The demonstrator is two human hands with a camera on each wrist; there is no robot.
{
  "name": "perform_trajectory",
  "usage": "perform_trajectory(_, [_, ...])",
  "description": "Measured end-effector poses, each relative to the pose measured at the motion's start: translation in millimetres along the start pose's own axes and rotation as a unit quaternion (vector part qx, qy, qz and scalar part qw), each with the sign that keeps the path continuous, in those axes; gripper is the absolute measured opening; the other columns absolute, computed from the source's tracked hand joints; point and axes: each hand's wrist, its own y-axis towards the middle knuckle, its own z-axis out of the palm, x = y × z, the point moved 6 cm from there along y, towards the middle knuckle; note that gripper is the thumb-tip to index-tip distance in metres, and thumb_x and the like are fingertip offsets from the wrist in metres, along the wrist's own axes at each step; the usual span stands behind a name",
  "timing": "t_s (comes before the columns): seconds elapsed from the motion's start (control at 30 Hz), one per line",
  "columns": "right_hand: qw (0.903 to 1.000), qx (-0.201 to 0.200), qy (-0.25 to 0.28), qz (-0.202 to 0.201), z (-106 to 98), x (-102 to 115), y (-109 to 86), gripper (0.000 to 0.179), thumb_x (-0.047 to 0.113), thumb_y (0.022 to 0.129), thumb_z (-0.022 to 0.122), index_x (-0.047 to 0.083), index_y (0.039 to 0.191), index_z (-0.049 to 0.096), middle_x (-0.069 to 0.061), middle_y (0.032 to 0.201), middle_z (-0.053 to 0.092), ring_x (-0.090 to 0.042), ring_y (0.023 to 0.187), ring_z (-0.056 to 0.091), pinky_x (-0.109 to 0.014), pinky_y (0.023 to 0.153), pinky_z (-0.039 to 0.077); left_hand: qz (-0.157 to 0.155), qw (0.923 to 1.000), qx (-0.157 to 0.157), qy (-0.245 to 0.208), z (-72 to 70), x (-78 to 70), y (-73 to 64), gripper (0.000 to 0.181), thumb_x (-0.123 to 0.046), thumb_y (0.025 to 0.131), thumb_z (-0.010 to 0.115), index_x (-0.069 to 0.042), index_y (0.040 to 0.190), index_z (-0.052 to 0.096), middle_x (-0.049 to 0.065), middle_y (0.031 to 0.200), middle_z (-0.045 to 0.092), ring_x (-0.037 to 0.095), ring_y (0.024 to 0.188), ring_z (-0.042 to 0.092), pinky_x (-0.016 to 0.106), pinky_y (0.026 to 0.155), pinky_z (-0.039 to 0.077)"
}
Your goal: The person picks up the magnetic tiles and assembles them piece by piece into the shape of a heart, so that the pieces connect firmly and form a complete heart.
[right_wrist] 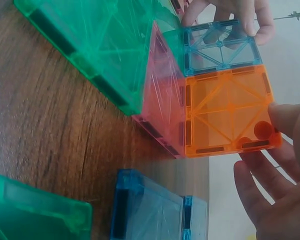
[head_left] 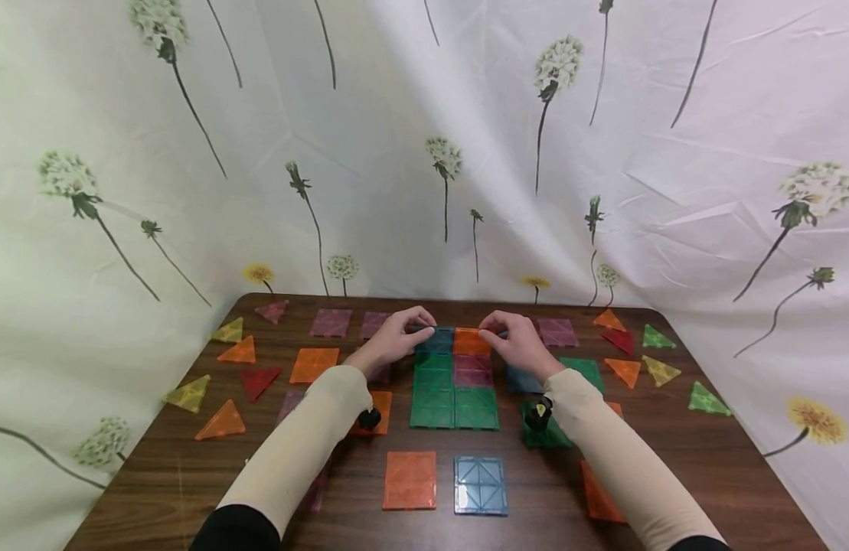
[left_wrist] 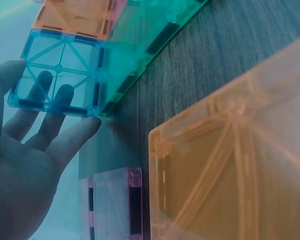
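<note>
My left hand (head_left: 394, 337) pinches a clear blue square magnetic tile (left_wrist: 82, 59), thumb at its edge and fingers showing through behind it. My right hand (head_left: 524, 342) holds the outer corner of an orange square tile (right_wrist: 225, 97) between thumb and fingers. Both tiles stand side by side, edge to edge, raised at an angle from the far end of a flat block. Green tiles (head_left: 432, 407) and one pink tile (head_left: 473, 370) make up that block on the table. The pink tile adjoins the orange one; a green tile adjoins the blue one.
Nearer on the wooden table (head_left: 355, 528) lie an orange-red square (head_left: 410, 480) and a pale blue square (head_left: 481, 486). More squares flank the block, some under my forearms. Triangles, such as a yellow one (head_left: 188, 394) and a green one (head_left: 708, 399), line both sides. A flowered curtain (head_left: 396, 153) hangs behind.
</note>
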Motion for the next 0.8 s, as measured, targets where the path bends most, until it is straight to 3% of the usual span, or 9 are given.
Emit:
perform_trajectory(0.23, [0.9996, 0.0, 0.024, 0.013, -2, -3, 0.5, 0.007, 0.02, 0.103, 0.072, 0.016, 0.108, 0.075, -0.001, 0.101, 0.074, -0.021, 0.091, 0.066, -0.036, 0.074, 0.056, 0.018, 0.9996, -0.001, 0.023, -0.4, -3.7, 2.9, 0.014, -0.028, 0.109, 0.062, -0.02, 0.119, 0.067, 0.009, 0.13, 0.065, 0.028, 0.111, 0.064, 0.043, 0.084, 0.059])
perform_trajectory(0.47, [0.9995, 0.011, 0.029, 0.012, -1, 0, 0.9, 0.008, 0.02, 0.103, 0.071, 0.015, 0.108, 0.074, -0.002, 0.103, 0.074, -0.021, 0.094, 0.067, -0.038, 0.08, 0.057, 0.024, 0.9981, 0.007, 0.056, -2.0, -6.1, 3.9, 0.014, -0.026, 0.109, 0.06, -0.019, 0.121, 0.065, 0.005, 0.13, 0.065, 0.028, 0.128, 0.058, 0.052, 0.109, 0.047])
perform_trajectory(0.63, [0.9995, 0.015, 0.024, 0.013, 0, 0, 1.6, 0.008, 0.019, 0.103, 0.071, 0.014, 0.109, 0.074, -0.003, 0.104, 0.074, -0.021, 0.095, 0.068, -0.039, 0.082, 0.058, 0.02, 0.9979, 0.013, 0.06, -4.8, -7.2, 3.3, 0.02, -0.029, 0.11, 0.059, -0.017, 0.124, 0.065, 0.005, 0.129, 0.065, 0.027, 0.125, 0.06, 0.051, 0.107, 0.048])
perform_trajectory(0.7, [0.9996, 0.014, 0.022, 0.013, 0, 0, 2.0, 0.007, 0.019, 0.103, 0.071, 0.014, 0.108, 0.074, -0.002, 0.103, 0.074, -0.021, 0.095, 0.068, -0.039, 0.082, 0.058, 0.022, 0.9978, -0.001, 0.062, -10.2, -7.8, 2.7, 0.025, -0.031, 0.11, 0.059, -0.014, 0.127, 0.066, 0.006, 0.128, 0.066, 0.026, 0.121, 0.062, 0.051, 0.104, 0.05])
perform_trajectory(0.8, [0.9997, 0.014, 0.021, 0.007, 0, 0, 2.6, 0.007, 0.018, 0.103, 0.071, 0.014, 0.107, 0.075, -0.002, 0.101, 0.073, -0.021, 0.094, 0.069, -0.04, 0.082, 0.058, 0.021, 0.9955, -0.046, 0.08, -24.6, -4.9, 1.7, 0.029, -0.031, 0.109, 0.06, -0.01, 0.128, 0.066, 0.009, 0.124, 0.068, 0.028, 0.114, 0.064, 0.051, 0.099, 0.052])
